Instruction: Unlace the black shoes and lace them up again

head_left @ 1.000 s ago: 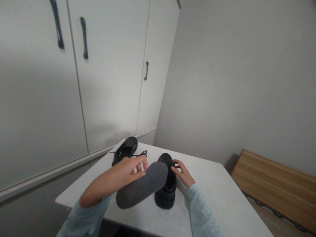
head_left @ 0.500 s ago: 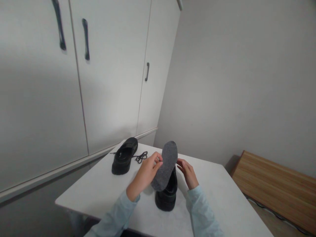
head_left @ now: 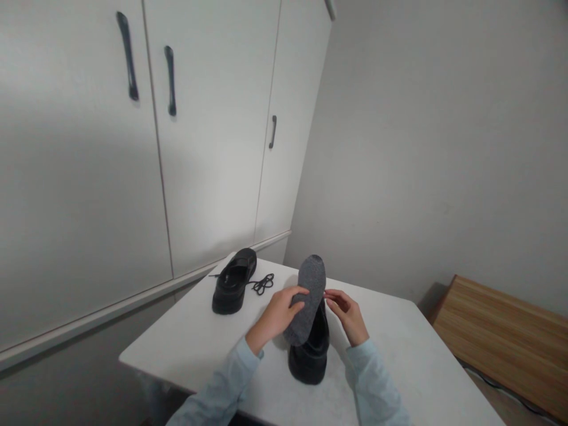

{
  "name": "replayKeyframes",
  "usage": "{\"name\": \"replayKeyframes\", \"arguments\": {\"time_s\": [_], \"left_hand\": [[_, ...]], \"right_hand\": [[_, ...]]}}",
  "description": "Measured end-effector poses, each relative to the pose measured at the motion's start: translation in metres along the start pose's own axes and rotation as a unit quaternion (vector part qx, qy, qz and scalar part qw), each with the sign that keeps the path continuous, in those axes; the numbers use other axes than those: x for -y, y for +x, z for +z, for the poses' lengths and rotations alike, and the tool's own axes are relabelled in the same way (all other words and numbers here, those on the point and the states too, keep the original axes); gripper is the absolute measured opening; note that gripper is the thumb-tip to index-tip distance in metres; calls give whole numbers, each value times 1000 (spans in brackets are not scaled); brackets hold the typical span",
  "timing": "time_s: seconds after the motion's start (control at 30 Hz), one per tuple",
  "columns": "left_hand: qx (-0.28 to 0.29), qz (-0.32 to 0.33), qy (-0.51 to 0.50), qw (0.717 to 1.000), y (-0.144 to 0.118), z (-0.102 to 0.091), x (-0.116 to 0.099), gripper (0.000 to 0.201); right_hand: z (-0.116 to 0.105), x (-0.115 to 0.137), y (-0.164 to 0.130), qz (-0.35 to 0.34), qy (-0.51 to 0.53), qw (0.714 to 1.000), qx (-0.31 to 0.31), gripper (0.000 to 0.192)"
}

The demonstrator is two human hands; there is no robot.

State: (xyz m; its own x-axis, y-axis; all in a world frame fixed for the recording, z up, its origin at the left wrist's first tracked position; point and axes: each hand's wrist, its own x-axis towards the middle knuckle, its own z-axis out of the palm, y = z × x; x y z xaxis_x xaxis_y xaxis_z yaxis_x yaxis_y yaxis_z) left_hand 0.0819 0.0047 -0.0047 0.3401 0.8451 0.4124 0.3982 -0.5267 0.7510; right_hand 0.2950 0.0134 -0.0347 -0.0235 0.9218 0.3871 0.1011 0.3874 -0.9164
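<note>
- The flat grey felt insole [head_left: 306, 302] stands tilted over the nearer black leather lace-up shoe [head_left: 312, 349]; its long axis runs from the rounded end, highest and farthest from the person, down to the lower end, which sits at the shoe's opening.
- The nearer shoe rests on the white desk [head_left: 199, 340] with its own length pointing away from the person, so insole and shoe are roughly in line, the insole slanting up out of it.
- The left hand [head_left: 277, 313] grasps the insole at its left edge near the middle, fingers wrapped over the grey face.
- The right hand [head_left: 348, 310] is just right of the insole, fingers loosely curled toward its edge and the shoe's collar; whether they touch either I cannot tell, and it holds nothing.
- The left hand is therefore the one in contact; the right is close beside.
- A second black shoe [head_left: 234, 288] lies well apart to the left, with a loose black lace [head_left: 262, 284] just beside it.
</note>
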Motion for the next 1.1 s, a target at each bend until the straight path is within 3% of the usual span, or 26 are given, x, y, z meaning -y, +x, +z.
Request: {"name": "replayKeyframes", "arguments": {"time_s": [0.17, 0.37, 0.63, 0.9, 1.1], "left_hand": [[-54, -22, 39, 998, 11, -18, 27, 34], [-116, -60, 110, 985, 20, -35, 74, 37], [-73, -106, 212, 969, 17, -36, 112, 42], [37, -193, 356, 914, 2, -31, 110, 43], [23, -191, 438, 878, -4, -28, 88, 37]], "right_hand": [[1, -8, 0, -33, -63, 997, 43, 29], [2, -10, -1, -52, -133, 988, 61, 26], [2, -8, -2, -43, -120, 989, 71, 25], [1, -7, -2, -26, -109, 991, 70, 28], [2, -6, -3, -31, -108, 991, 71, 27]]}}
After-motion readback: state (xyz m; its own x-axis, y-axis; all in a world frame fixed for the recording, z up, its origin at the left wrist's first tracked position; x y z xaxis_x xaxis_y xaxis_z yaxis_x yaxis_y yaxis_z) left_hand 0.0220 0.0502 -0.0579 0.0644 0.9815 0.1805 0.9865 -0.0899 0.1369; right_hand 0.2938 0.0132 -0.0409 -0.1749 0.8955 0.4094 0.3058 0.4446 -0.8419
